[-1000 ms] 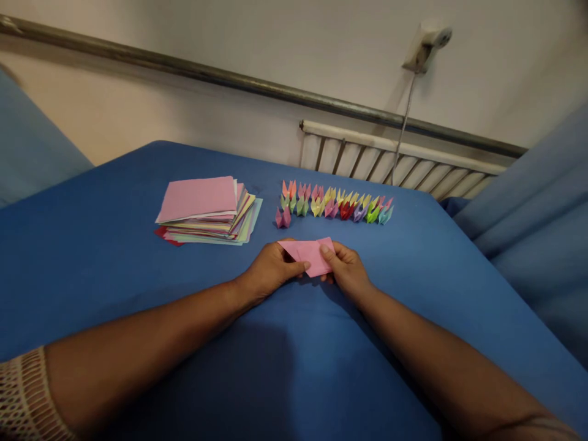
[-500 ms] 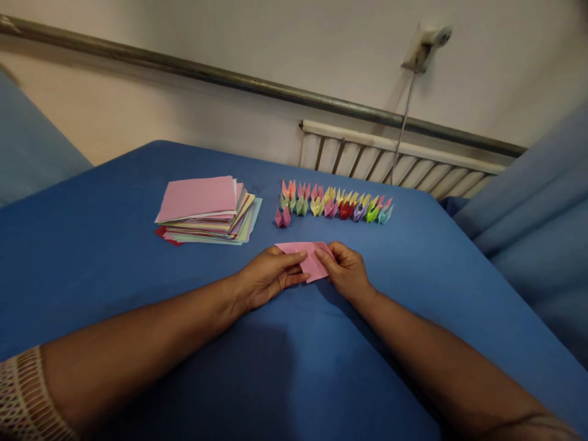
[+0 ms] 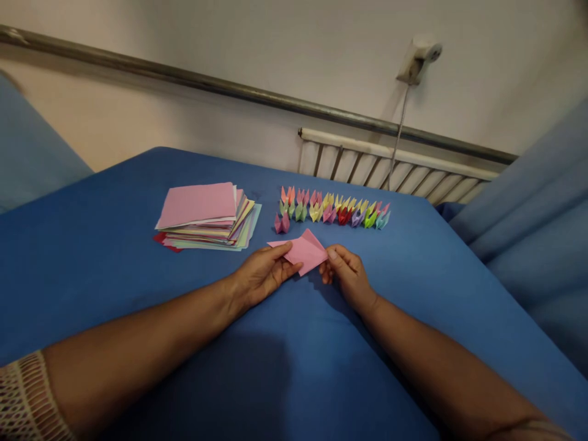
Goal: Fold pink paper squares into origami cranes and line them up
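Observation:
A folded pink paper lies just above the blue table between my hands. My left hand pinches its left part, thumb under and fingers on top. My right hand is closed on its right corner. Behind the paper stands a single purple folded piece, and further back a row of small folded paper pieces in several colours. A stack of coloured paper sheets with a pink sheet on top lies to the left.
A metal rail runs along the wall behind the table. A white radiator-like rack and a hanging cord are at the back right. Blue cloth rises at the right.
The pink paper has gone from a long flat strip to a shape with a raised pointed flap. Both hands shifted slightly along it.

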Available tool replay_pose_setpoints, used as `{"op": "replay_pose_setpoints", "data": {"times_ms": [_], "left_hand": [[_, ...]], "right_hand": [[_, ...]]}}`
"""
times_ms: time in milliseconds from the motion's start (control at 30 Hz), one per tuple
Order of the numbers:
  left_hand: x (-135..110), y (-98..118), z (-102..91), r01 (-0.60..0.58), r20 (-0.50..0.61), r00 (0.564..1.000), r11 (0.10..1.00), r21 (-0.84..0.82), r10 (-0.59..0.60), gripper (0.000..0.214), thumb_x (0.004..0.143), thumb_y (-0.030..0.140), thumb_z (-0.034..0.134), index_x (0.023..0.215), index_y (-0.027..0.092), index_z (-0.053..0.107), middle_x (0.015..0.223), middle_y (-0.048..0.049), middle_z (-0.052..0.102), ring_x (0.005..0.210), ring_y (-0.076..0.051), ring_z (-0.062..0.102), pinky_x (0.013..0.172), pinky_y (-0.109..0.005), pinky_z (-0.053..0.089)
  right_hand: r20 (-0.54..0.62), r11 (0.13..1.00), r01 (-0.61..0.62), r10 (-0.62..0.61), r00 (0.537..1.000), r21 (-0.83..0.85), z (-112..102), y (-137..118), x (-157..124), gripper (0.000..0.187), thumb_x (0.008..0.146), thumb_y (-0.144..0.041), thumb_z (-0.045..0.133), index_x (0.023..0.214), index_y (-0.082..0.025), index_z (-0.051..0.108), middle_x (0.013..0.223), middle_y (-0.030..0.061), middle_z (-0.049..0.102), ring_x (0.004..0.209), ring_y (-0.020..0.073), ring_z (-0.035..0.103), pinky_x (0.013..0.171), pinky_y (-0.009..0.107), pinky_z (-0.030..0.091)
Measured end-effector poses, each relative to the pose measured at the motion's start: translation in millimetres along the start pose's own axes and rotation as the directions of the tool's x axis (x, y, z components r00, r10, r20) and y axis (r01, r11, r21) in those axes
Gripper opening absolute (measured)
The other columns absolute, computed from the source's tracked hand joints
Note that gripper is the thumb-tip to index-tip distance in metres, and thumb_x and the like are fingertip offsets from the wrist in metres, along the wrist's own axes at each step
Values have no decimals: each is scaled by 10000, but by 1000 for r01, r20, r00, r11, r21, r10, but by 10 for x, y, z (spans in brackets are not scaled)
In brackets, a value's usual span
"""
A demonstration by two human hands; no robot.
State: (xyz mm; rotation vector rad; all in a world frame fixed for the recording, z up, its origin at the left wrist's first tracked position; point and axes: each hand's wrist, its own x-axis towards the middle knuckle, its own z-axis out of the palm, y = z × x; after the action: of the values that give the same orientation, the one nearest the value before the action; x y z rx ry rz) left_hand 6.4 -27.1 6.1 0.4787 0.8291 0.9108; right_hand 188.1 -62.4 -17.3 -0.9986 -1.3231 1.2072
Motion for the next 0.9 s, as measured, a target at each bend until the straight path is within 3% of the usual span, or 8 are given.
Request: {"op": "replay_pose_setpoints", "data": {"times_ms": [300,567,700,900], "left_hand": [[-16,61,52,57,-47,997,997,-44,-59,93,875,90,537,842,115,620,724,-45,665,594,-103,622,605,-183,556],[3,70,30,102,-22,994,994,-41,-103,103,876,117,543,843,101,639,733,-57,670,578,-98,616,582,-172,549],[-3,23,-3,35,32,999,999,18,-35,108,846,118,593,935,105,653,851,-86,702,689,-135,660,644,-214,572],[-35,11,12,-31,46,999,996,84,27,112,822,119,624,927,112,662,833,-80,705,688,-136,660,674,-238,572]], "right_hand": [[14,998,45,-45,999,-44,43,-55,-11,329,863,-502,534,751,-193,555,627,-29,557,487,85,501,486,222,404],[-11,996,37,-38,999,-87,67,-18,-12,316,873,-502,515,789,-198,542,641,-30,569,485,83,504,482,219,413],[-29,993,52,-56,998,-105,67,6,-9,262,858,-458,543,887,-197,547,675,-28,586,514,90,521,505,223,426],[-37,990,55,-60,997,-126,74,5,0,275,806,-385,608,992,-194,541,749,-13,603,600,113,561,564,238,456]]}}
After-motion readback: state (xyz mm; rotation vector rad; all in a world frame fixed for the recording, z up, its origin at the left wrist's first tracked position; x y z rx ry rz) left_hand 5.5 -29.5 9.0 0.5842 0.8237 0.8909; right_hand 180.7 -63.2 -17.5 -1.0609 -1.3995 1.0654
